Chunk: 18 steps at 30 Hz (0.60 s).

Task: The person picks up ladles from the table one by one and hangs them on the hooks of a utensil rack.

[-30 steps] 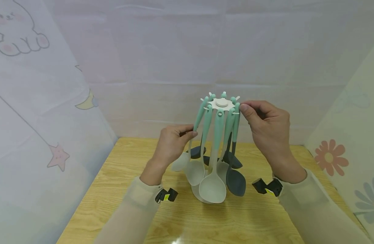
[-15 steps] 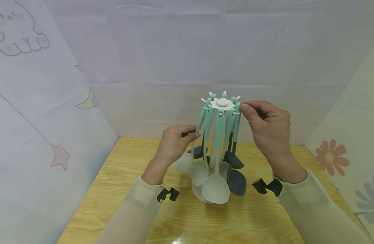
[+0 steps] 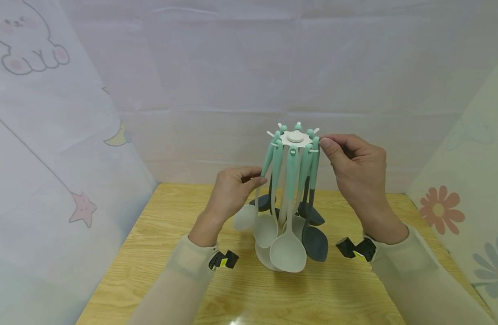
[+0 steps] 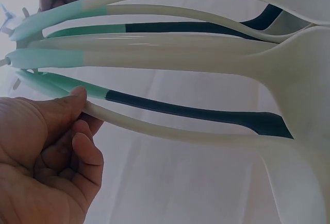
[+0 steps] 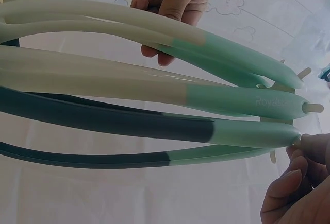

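Note:
A white rotary utensil rack (image 3: 295,137) stands upright, hung with mint-handled kitchen utensils. My left hand (image 3: 232,189) pinches the lower handle of the leftmost cream utensil (image 3: 245,217); its rounded head looks spoon-like. In the left wrist view, thumb and fingertips meet where that utensil's mint handle turns cream. At the rack's right, my right hand (image 3: 356,169) pinches a hook end at the top of a dark turner (image 3: 315,243). The right wrist view shows that right hand (image 5: 299,188) at the handle's tip. A large cream spoon (image 3: 288,253) hangs in front.
The rack's round white base (image 3: 267,259) rests on a wooden table (image 3: 184,271), partly hidden by hanging heads. Other dark utensils (image 3: 311,214) hang behind. A pale cloth wall (image 3: 216,90) stands behind the table, with printed cloth sides left and right.
My left hand has shifted slightly right with the cream utensil, and the hanging front heads have swung a little right. The right hand has stayed in place at the hook.

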Available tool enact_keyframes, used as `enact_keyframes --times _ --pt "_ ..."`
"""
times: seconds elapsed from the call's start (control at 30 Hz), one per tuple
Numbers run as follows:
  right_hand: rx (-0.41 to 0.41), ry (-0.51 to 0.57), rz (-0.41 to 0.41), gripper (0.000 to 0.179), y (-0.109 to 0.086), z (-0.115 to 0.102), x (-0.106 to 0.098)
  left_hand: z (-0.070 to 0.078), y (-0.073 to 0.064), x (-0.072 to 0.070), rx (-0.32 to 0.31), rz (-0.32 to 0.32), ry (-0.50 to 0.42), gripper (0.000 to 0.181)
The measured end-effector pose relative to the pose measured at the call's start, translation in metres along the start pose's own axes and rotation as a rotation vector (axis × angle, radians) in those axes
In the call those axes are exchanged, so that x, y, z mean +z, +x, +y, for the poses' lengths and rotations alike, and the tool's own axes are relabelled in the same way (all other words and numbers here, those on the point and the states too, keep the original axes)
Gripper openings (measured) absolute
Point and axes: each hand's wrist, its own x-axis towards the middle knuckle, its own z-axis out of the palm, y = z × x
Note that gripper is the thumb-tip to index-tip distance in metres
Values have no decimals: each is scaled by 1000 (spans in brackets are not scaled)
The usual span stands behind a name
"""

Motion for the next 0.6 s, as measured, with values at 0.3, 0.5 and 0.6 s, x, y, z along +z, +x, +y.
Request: enact_keyframes --times 0.3,0.5,0.6 --pt "10 -38 2 16 -2 0 -4 3 2 4 11 -15 17 26" --pt "65 -67 -19 23 -7 8 -7 -3 -5 -1 -9 -10 40 31" --pt "120 -65 -30 25 -14 21 -10 -14 -16 -8 -39 34 52 31"
